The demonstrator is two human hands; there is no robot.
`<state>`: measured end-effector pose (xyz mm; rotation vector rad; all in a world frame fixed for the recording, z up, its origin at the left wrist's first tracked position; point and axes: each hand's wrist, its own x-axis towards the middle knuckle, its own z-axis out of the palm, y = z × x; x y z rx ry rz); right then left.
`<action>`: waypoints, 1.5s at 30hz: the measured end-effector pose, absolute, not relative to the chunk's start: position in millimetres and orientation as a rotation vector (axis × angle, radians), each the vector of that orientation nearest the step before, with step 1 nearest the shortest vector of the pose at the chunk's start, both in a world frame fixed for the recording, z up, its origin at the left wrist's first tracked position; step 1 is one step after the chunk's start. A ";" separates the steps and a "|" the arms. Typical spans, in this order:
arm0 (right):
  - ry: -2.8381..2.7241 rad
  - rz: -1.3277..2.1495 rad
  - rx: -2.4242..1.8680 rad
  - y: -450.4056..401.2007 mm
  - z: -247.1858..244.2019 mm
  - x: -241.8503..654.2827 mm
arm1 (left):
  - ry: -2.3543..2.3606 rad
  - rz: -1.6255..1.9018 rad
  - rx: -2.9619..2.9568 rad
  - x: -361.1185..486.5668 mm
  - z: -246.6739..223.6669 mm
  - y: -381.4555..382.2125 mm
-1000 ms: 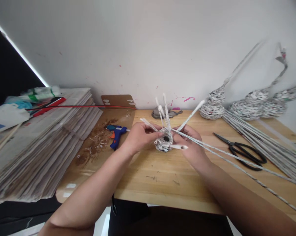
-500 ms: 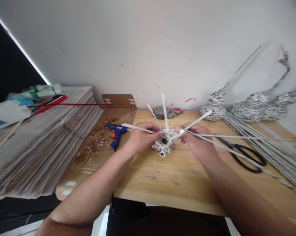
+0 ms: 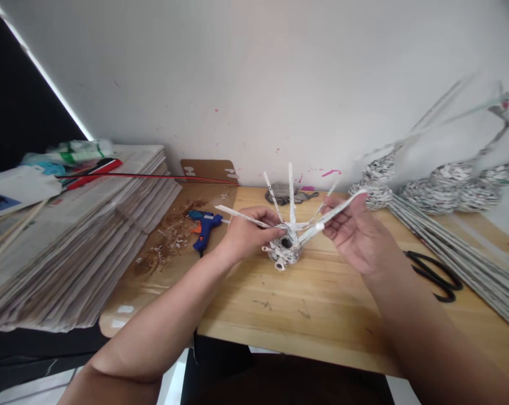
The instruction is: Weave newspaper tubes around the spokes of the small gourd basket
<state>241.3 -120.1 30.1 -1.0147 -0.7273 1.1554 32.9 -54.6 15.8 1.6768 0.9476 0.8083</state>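
Observation:
A small woven newspaper piece (image 3: 285, 256) with a round hole stands on the table, rolled-paper spokes (image 3: 291, 194) sticking out around it. My left hand (image 3: 252, 230) is closed on its left side, thumb near the hole's rim. To the right, my right hand (image 3: 353, 233) has its fingers curled around a rolled paper tube (image 3: 333, 215) that slants up from the piece, thumb near its tip. Behind those fingers, a thin, blurred paper strand (image 3: 328, 194) rises from the weave. Part of the weave is hidden by my left fingers.
A blue glue gun (image 3: 206, 228) lies left on a brown board, beside a tall newspaper stack (image 3: 128, 225). Black-handled scissors (image 3: 438, 275) and a bundle of paper tubes (image 3: 452, 259) lie right. Woven gourd shapes (image 3: 379, 174) stand by the wall; a grey cloth (image 3: 286, 194) lies behind.
My right hand has moved right and turned, palm more visible. The long strands that trailed right over the scissors have swung up toward the wall. My left hand keeps its hold.

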 end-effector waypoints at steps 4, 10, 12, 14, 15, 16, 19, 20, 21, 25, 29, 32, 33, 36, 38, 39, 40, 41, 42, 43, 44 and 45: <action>-0.934 1.187 -1.122 -126.0 21.9 220.4 | 0.941 0.886 1.636 33.9 10.3 -50.3; -0.980 1.112 -1.189 -131.2 14.9 206.2 | 0.950 0.899 1.629 33.8 7.4 -49.3; -0.915 1.113 -1.153 -129.8 14.2 208.9 | 0.949 0.905 1.618 33.9 7.8 -49.6; -0.875 1.128 -1.164 -127.9 11.7 211.4 | 0.944 0.899 1.613 34.4 9.3 -50.4; -0.870 1.139 -1.182 -127.0 9.7 212.0 | 0.946 0.893 1.616 34.7 10.4 -51.1; -0.882 1.154 -1.199 -126.2 7.6 212.1 | 0.951 0.889 1.625 35.1 11.8 -52.0; -0.956 1.171 -1.201 -125.1 1.6 210.1 | 0.969 0.895 1.663 36.1 16.0 -55.4; -0.978 1.165 -1.191 -125.0 0.1 209.2 | 0.976 0.899 1.676 36.3 17.1 -56.5; -0.990 1.164 -1.183 -125.0 -1.1 208.3 | 0.982 0.901 1.689 36.4 18.0 -57.6; -0.953 1.167 -1.180 -125.1 -4.5 206.1 | 1.002 0.903 1.753 35.5 20.6 -61.4; -0.988 1.106 -1.167 -125.2 -7.0 203.9 | 1.030 0.897 1.863 34.2 26.6 -65.8; -1.035 1.081 -1.168 -125.3 -6.7 201.7 | 1.075 0.923 1.940 34.2 31.9 -70.2; -1.041 1.083 -1.178 -125.4 -6.1 201.2 | 1.098 0.932 1.981 34.5 33.2 -71.9; -1.037 1.088 -1.220 -126.0 -3.8 200.9 | 1.157 0.926 2.139 36.1 35.9 -77.0; -1.030 1.093 -1.235 -126.2 -3.3 201.4 | 1.140 0.912 2.230 38.0 36.3 -79.7; -1.020 1.096 -1.237 -126.2 -3.5 201.6 | 1.129 0.909 2.254 39.0 36.2 -80.5; -1.008 1.100 -1.232 -126.0 -4.1 201.9 | 1.121 0.906 2.265 40.2 36.0 -80.9; -0.991 1.106 -1.223 -125.7 -5.1 202.1 | 1.117 0.906 2.262 41.2 35.7 -80.9; -0.972 1.113 -1.210 -125.2 -6.3 202.3 | 1.116 0.902 2.248 42.2 35.4 -80.5; -0.955 1.120 -1.195 -124.6 -7.6 202.5 | 1.114 0.894 2.225 43.1 35.2 -79.8; -0.944 1.125 -1.181 -124.0 -9.0 202.8 | 1.107 0.887 2.202 43.8 35.1 -78.9; -0.940 1.133 -1.168 -123.3 -10.4 203.1 | 1.097 0.886 2.183 44.4 35.1 -77.9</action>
